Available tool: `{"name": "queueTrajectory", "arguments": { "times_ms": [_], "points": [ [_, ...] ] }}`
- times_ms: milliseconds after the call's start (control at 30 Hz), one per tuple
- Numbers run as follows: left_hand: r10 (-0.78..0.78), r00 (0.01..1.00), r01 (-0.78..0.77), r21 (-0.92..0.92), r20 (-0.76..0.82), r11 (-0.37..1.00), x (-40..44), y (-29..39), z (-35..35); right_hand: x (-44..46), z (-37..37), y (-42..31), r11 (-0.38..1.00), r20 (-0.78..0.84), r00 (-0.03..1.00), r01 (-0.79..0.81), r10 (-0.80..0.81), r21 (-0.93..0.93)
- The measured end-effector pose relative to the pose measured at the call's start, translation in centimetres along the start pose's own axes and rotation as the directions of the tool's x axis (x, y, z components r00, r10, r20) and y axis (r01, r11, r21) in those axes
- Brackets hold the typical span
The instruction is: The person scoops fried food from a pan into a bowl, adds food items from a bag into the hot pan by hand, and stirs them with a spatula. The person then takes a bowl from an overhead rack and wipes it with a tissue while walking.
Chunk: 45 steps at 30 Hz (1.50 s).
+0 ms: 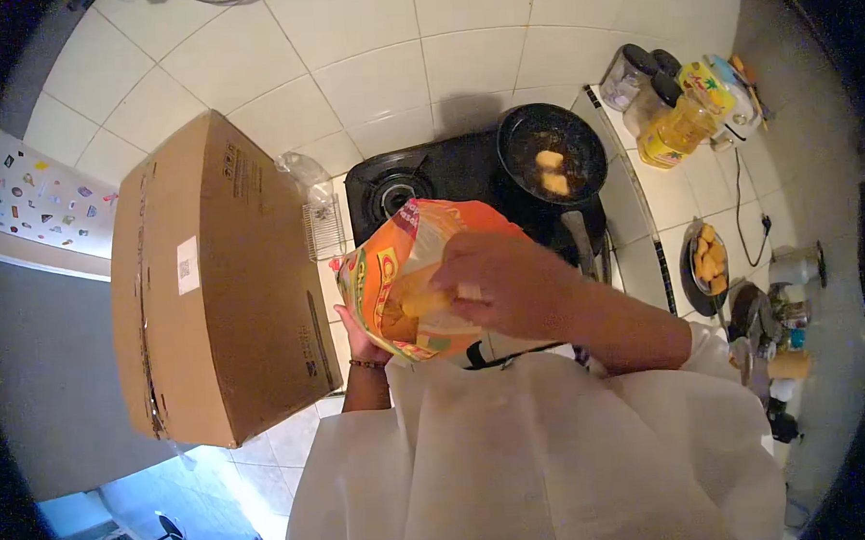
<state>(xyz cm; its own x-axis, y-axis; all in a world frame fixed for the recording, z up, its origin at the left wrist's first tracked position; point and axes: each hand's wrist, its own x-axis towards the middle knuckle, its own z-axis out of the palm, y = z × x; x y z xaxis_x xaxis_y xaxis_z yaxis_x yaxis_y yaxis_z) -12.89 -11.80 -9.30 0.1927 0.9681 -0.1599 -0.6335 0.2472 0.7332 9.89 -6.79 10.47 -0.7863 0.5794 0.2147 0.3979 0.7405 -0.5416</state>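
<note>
My left hand (360, 339), with a beaded bracelet at the wrist, holds an orange plastic bag (365, 283) from its left side and below. Over the bag's open side is my right hand (481, 279), its fingers bent and blurred by motion; a yellowish piece (422, 303) shows beside the fingertips, and whether they grip it is unclear. Behind the bag, a black frying pan (522, 143) sits on the black stove (466, 157). Two golden pieces (552, 171) lie in the pan, whose handle points toward me.
A large cardboard box (259, 268) stands at the left. An oil bottle (666, 136) and jars (627, 78) are at the back right. Below them, a dark plate (692, 283) bears several golden pieces, near a black cord (742, 179).
</note>
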Motion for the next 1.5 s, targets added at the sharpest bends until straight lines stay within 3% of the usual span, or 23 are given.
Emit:
{"name": "queueTrajectory", "arguments": {
  "times_ms": [33,100,133,200,267,333,367,400,433,467,533,733,833,933,967,1033,1100,1167,1233,1300,1367,1433,1500],
  "points": [
    [0.001,1.000,-0.001,-0.001,-0.002,1.000,0.0,0.0,0.5,-0.5,-1.2,0.3,0.973,-0.203,0.978,0.003,0.045,0.231],
    [-0.020,0.981,0.018,-0.013,-0.192,1.000,-0.1,0.0,1.3,-1.2,-5.0,0.6,0.976,-0.134,0.978,-0.139,0.163,0.168],
    [-0.017,0.981,0.015,-0.015,-0.194,1.000,0.0,-0.4,0.9,-1.9,-6.0,1.7,0.933,-0.174,0.954,-0.182,0.244,0.310],
    [0.047,0.994,-0.077,-0.329,-0.099,0.941,0.3,-1.4,-0.5,-3.1,-7.8,3.7,0.815,-0.230,0.866,-0.285,0.445,0.504],
    [0.041,0.975,-0.105,-0.290,-0.219,0.951,0.3,-1.0,-0.4,-3.7,-9.3,6.1,0.750,-0.242,0.756,-0.448,0.609,0.488],
    [0.281,0.942,-0.187,-0.410,0.182,0.893,0.8,-1.2,-1.4,-4.1,-9.9,9.8,0.775,-0.270,0.729,-0.562,0.630,0.291],
    [0.142,0.978,0.094,-0.935,0.150,0.342,-0.2,1.2,2.6,-4.3,-9.3,12.3,0.801,-0.295,0.746,-0.574,0.597,0.170],
    [0.148,0.978,0.087,-0.936,0.145,0.341,-0.2,0.8,2.0,-4.6,-8.2,15.3,0.810,-0.307,0.755,-0.575,0.580,0.117],
    [0.047,0.994,-0.100,-0.623,-0.101,0.776,-0.4,0.3,0.9,-4.6,-6.9,17.9,0.817,-0.317,0.765,-0.573,0.561,0.064],
    [0.083,0.928,-0.127,-0.098,-0.364,0.987,-0.7,-0.1,0.3,-4.0,-5.9,19.6,0.822,-0.310,0.772,-0.566,0.555,0.064],
    [0.095,0.908,-0.139,-0.079,-0.407,0.987,-1.0,-0.2,0.1,-2.9,-4.1,22.2,0.638,-0.006,0.712,-0.634,0.703,-0.437],
    [0.028,0.945,-0.105,-0.221,-0.325,0.970,-2.9,-0.5,-0.9,-2.2,0.5,26.0,0.560,0.027,0.648,-0.636,0.761,-0.531],
    [0.074,0.929,-0.150,-0.188,-0.362,0.971,-3.3,0.0,0.6,-0.8,0.4,24.6,0.507,-0.116,0.684,-0.634,0.720,-0.584],
    [0.123,0.920,-0.209,-0.199,-0.373,0.957,-3.3,-0.1,0.3,-0.7,-1.3,20.0,0.644,-0.342,0.812,-0.583,0.472,-0.495],
    [0.153,0.920,-0.238,-0.205,-0.360,0.949,-3.2,-0.6,-0.4,-1.0,-1.5,19.7,0.715,-0.436,0.817,-0.557,0.378,-0.423],
    [0.181,0.920,-0.264,-0.209,-0.349,0.942,-3.6,-0.4,-1.0,-1.5,-2.8,17.6,0.823,-0.440,0.794,-0.537,0.420,-0.184],
    [0.167,0.931,-0.253,-0.242,-0.324,0.937,-4.0,0.1,-1.3,-1.0,-5.8,9.4,0.792,-0.250,0.753,-0.593,0.609,0.146],
    [0.153,0.944,-0.236,-0.277,-0.292,0.931,-4.3,0.5,-1.4,-1.8,-6.1,6.2,0.814,-0.215,0.831,-0.393,0.514,0.427],
    [0.138,0.956,-0.218,-0.313,-0.257,0.925,-4.5,1.0,-1.4,-2.0,-8.2,2.4,0.871,-0.005,0.951,-0.282,0.310,0.402],
    [0.125,0.967,-0.197,-0.347,-0.220,0.917,-4.8,1.4,-1.4,-1.6,-7.7,0.2,0.919,0.015,0.998,0.046,-0.056,0.392],
    [0.106,0.979,-0.168,-0.388,-0.176,0.906,-4.9,1.7,-1.3,0.1,-7.4,-3.4,0.916,0.196,0.967,0.076,-0.164,0.394],
    [0.088,0.988,-0.134,-0.429,-0.127,0.893,-4.9,1.8,-1.1,1.1,-4.2,-5.1,0.904,0.065,0.935,0.318,-0.349,0.285],
    [0.077,0.994,-0.105,-0.465,-0.080,0.879,-5.0,2.1,-1.0,1.8,-0.8,-5.8,0.927,0.123,0.928,0.328,-0.352,0.181]
  ]
}}
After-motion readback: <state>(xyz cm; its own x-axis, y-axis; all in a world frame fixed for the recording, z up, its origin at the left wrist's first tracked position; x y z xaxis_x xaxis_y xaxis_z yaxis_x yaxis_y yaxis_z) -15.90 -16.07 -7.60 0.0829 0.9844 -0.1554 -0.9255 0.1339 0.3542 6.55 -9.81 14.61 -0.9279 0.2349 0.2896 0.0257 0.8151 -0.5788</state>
